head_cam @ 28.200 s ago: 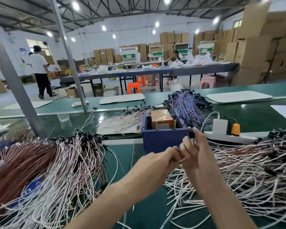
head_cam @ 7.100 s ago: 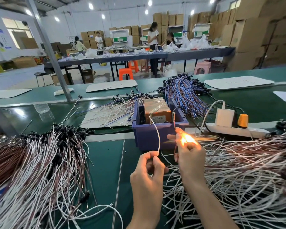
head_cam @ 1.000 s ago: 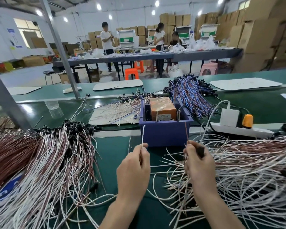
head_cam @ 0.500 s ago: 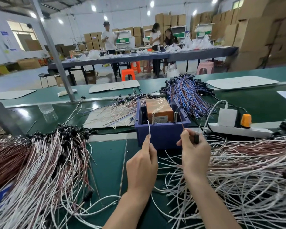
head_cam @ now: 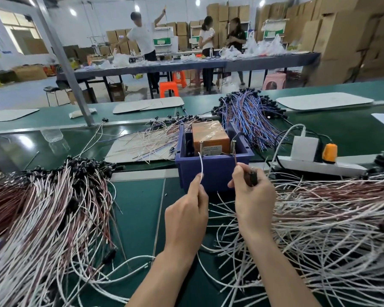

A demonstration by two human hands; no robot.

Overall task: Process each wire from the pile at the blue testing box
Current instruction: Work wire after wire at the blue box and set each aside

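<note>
The blue testing box (head_cam: 211, 169) stands mid-table with an orange block (head_cam: 208, 136) inside and two upright metal pins near its front wall. My left hand (head_cam: 186, 213) pinches a white wire end (head_cam: 200, 163) whose tip points up at the left pin. My right hand (head_cam: 253, 196) pinches the brown wire end (head_cam: 235, 159) near the right pin and also holds the wire's black component. A large pile of white and brown wires (head_cam: 330, 229) lies to the right, and another pile (head_cam: 42, 207) lies to the left.
A white power strip (head_cam: 319, 166) with a charger and an orange plug lies right of the box. Blue-purple wires (head_cam: 251, 116) lie behind the box and loose wires on a white sheet (head_cam: 140, 147) lie to its left. People stand at a far table.
Both hands have risen toward the box from just in front of it, bringing the two wire ends close to the metal pins. The view has shifted slightly.
</note>
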